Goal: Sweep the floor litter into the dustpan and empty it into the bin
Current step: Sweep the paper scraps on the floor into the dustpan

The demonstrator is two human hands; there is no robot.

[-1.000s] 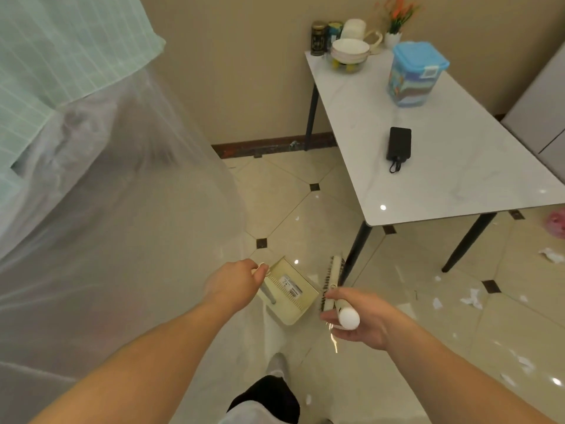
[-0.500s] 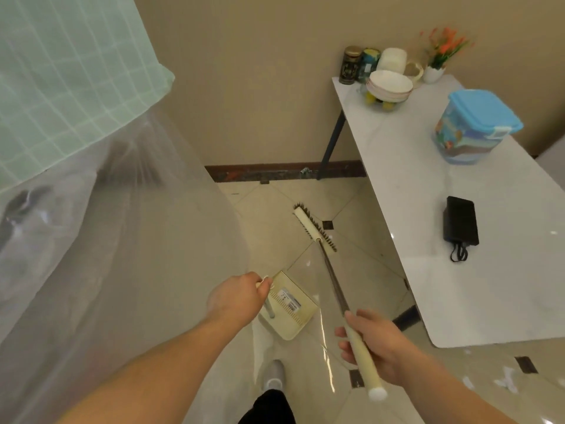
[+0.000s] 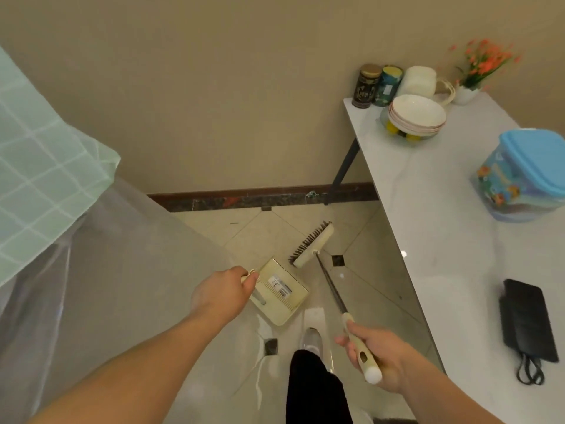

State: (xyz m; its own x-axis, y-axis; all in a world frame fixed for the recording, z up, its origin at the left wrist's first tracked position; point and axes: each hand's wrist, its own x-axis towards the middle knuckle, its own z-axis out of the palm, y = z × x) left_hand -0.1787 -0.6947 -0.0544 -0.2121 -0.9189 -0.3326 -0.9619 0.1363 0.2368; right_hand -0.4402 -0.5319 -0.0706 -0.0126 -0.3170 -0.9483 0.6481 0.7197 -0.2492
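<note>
My left hand grips the top of the handle of a cream dustpan, which hangs above the tiled floor. My right hand holds the cream grip of a long broom. The broom's dark shaft runs up and left to its brush head, which sits just beyond the dustpan with dark bristles facing left. No litter or bin shows in this view.
A white marble table on dark legs fills the right, bearing stacked bowls, tins, a blue-lidded tub, a flower pot and a black power bank. Clear plastic sheeting and a green checked cloth cover the left. My shoe stands below the dustpan.
The view has turned left, away from the littered floor at the right. My right hand swung the broom out, so its head now lies forward beyond the dustpan. The left hand kept its hold.
</note>
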